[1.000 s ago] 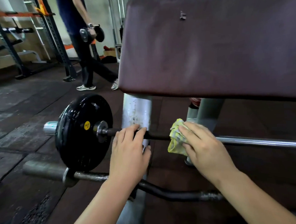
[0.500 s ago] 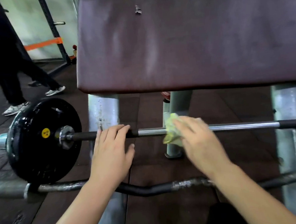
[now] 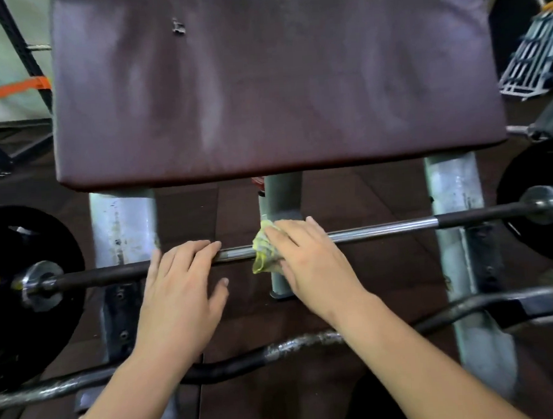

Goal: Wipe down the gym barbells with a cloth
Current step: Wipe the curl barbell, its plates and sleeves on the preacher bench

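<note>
Straight barbell lies across two scuffed grey steel uprights, below a worn maroon vinyl pad. The shaft is bright chrome at mid-span and dull black toward the ends, which carry the round black left plate and right plate. Left hand rests on the shaft, fingers laid over it, thumb clear beneath. Right hand, just beside, holds a crumpled yellow-green cloth against the chrome, fingers bent over it, thumb hidden. A kinked, rust-flecked curl bar sits nearer, under both forearms
</note>
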`<state>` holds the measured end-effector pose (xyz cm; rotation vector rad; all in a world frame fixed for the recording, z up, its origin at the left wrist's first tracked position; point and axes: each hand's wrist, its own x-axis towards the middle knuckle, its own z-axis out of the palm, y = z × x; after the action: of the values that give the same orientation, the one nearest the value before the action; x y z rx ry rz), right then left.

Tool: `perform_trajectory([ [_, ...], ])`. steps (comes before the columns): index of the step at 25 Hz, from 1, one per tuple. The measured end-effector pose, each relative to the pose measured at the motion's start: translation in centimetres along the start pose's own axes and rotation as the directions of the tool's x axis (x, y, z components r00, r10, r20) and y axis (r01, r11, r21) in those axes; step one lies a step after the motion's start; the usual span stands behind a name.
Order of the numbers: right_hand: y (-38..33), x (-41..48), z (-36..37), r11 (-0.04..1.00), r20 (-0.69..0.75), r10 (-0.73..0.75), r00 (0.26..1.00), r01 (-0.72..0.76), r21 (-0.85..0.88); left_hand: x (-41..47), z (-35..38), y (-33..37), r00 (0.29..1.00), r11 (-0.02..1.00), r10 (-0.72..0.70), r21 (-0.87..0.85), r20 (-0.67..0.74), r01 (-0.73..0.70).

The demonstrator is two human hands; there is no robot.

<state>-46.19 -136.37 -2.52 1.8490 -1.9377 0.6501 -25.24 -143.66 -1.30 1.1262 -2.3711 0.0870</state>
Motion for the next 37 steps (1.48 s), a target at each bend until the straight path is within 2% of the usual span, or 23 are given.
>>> perform_trajectory([
  [2, 3.8, -1.7, -1.4, 0.999, -0.010, 0.039, 0.999, -0.040, -0.033, 0.0, 0.1, -0.1, 1.000, 1.000, 0.011, -0.003, -0.008, -0.011],
  [6, 15.0, -7.1, -5.6, 0.939, -0.104, 0.255, 0.961, -0.272, -0.212, 0.0, 0.4, 0.9, 0.999, 0.999, 0.035, -0.021, 0.002, -0.035],
  [9, 16.9, -7.4, -6.2, 0.891, -0.127, 0.355, 0.926, -0.377, -0.254, 0.3, 0.9, 2.8, 0.998, 0.996, 0.068, -0.051, 0.017, -0.067],
  [11, 14.0, -5.7, -4.8, 0.910, -0.151, 0.339, 0.929, -0.364, -0.196, 0.7, 1.1, 4.4, 0.995, 0.993, 0.093, -0.073, 0.023, -0.091],
  [15, 8.2, -3.4, -2.6, 0.980, -0.108, 0.185, 0.977, -0.192, -0.056, 1.0, 1.8, 8.0, 0.988, 0.983, 0.150, -0.116, 0.034, -0.145],
  [18, 9.8, -4.1, -3.2, 0.993, -0.081, 0.117, 0.990, -0.120, -0.022, 1.0, 2.3, 9.6, 0.982, 0.977, 0.180, -0.127, 0.054, -0.172],
  [20, 13.3, -5.7, -4.5, 0.989, -0.100, 0.133, 0.986, -0.138, -0.045, 1.0, 2.5, 9.8, 0.980, 0.975, 0.191, -0.125, 0.063, -0.182],
  [23, 19.6, -8.6, -7.6, 0.953, -0.162, 0.227, 0.960, -0.254, -0.165, 1.1, 2.5, 9.7, 0.980, 0.975, 0.190, -0.128, 0.061, -0.181],
  [26, 22.3, -10.1, -9.2, 0.910, -0.162, 0.288, 0.944, -0.322, -0.261, 1.2, 2.3, 9.2, 0.983, 0.978, 0.176, -0.128, 0.055, -0.168],
  [29, 21.3, -9.5, -9.1, 0.890, -0.222, 0.323, 0.920, -0.375, -0.260, 1.4, 2.3, 8.6, 0.987, 0.979, 0.157, -0.135, 0.040, -0.150],
  [32, 18.2, -7.5, -8.0, 0.921, -0.286, 0.284, 0.915, -0.343, -0.184, 2.1, 2.7, 8.4, 0.989, 0.979, 0.147, -0.147, 0.018, -0.143],
  [34, 15.8, -5.7, -6.9, 0.949, -0.253, 0.252, 0.934, -0.289, -0.123, 2.9, 2.8, 8.6, 0.989, 0.977, 0.147, -0.160, 0.032, -0.140],
  [37, 12.5, -2.3, -7.1, 0.963, -0.127, 0.260, 0.957, -0.266, -0.040, 5.0, 1.3, 9.1, 0.983, 0.972, 0.149, -0.197, 0.109, -0.125],
])
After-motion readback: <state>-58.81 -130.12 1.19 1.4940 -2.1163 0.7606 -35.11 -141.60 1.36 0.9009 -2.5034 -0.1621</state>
